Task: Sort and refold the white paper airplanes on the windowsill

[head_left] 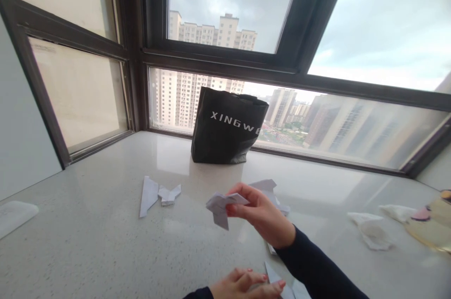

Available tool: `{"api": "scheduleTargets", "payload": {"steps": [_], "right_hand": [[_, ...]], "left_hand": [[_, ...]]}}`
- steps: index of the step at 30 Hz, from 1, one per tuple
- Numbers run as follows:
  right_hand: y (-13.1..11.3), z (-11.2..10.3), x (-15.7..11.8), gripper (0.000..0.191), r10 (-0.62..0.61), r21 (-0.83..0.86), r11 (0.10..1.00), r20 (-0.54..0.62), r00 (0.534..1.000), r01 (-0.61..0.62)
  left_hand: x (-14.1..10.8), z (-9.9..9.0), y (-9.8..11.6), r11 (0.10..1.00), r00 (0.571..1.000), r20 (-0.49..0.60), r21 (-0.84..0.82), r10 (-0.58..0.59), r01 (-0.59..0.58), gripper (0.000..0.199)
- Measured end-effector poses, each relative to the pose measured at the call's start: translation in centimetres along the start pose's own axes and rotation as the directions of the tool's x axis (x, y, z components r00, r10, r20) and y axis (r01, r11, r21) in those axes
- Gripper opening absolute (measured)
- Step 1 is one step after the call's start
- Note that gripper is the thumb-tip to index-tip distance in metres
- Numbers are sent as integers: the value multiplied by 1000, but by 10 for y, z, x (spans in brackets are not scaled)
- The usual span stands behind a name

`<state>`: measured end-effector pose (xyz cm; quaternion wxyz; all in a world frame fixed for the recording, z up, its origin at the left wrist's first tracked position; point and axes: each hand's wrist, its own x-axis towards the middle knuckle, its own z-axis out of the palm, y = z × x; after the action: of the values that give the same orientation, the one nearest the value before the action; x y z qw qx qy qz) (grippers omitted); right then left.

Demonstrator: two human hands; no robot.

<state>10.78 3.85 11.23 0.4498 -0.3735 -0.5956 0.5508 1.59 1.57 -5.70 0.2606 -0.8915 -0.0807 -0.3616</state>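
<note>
My right hand (262, 214) is raised over the counter, its thumb and fingers pinching a small folded white paper piece (220, 210) with pointed arms. At the bottom edge my left hand (244, 284) lies low with its fingers stretched out, beside folded white papers (271, 273) that its fingertips seem to touch. Further left on the counter rest a flat folded paper (148, 195) and a small folded paper shape (169, 194) with two upturned points, side by side. Partly hidden behind my right hand is another folded paper (266, 186).
A black bag (229, 130) with white lettering stands upright against the window. On the right lie crumpled white tissues (371, 231) beside a yellowish packet (431, 224). A translucent white object (16, 217) is at the far left. The pale speckled counter (88, 242) meets dark window frames.
</note>
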Motion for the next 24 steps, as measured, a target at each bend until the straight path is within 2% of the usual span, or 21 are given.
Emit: {"api": "scheduleTargets", "payload": {"steps": [3,5,7,9,12,14,16,19,24], "right_hand": [[-13,-10,-32,25,105,249,966,-115,988,-73],[-18,-16,-51,25,130,332,942,-214,968,-54],[-18,-23,-66,25,138,345,938,-290,947,-31],[-16,-30,-78,25,146,277,960,-335,931,-50],[-10,-41,-89,25,96,3,995,-377,921,-103],[-8,-47,-94,25,47,-189,973,-386,921,-129],[-5,-51,-99,22,64,-283,942,-375,925,-180],[0,-54,-106,25,146,-271,930,-348,926,-249],[14,-54,-121,28,170,-138,966,-293,941,-217]], "left_hand": [[5,-6,-3,999,995,-99,22,-24,26,35],[9,-12,-5,999,989,-141,-21,-49,46,30],[13,-17,-7,994,987,-136,-89,-80,68,24],[15,-21,-8,984,990,-97,-153,-107,91,22],[16,-25,-9,972,994,-19,-212,-106,99,22],[15,-27,-8,963,994,43,-248,-96,103,21],[15,-28,-7,943,991,80,-308,-109,129,19],[13,-29,-6,897,984,87,-405,-155,177,12],[12,-29,-6,856,976,94,-470,-194,215,9]]}}
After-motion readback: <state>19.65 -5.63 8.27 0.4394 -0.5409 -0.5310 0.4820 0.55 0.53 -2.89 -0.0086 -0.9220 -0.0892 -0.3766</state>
